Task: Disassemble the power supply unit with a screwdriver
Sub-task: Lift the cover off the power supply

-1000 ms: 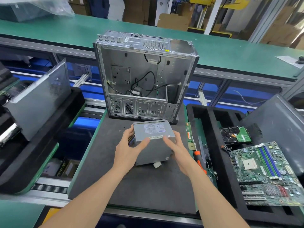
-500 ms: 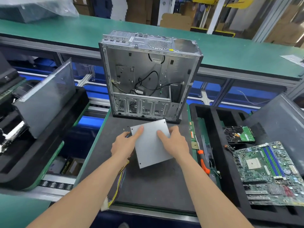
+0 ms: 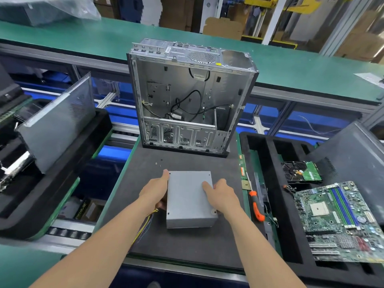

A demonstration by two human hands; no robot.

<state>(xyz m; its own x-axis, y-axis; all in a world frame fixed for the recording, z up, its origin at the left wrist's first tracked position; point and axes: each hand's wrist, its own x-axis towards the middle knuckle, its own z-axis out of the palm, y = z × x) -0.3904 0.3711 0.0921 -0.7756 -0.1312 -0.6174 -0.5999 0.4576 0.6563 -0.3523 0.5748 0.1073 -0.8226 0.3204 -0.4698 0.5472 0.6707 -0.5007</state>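
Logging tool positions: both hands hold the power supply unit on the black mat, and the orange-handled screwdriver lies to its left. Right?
No. The head view shows the orange-handled screwdriver lying to the right of the power supply unit, not its left. The left hand and right hand do hold it on the black mat.

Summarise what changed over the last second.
The grey metal power supply box was turned from label side up to plain face up, then squared on the black foam mat. The left hand and right hand hold its sides throughout. Open silver computer case and orange-handled screwdriver unmoved.
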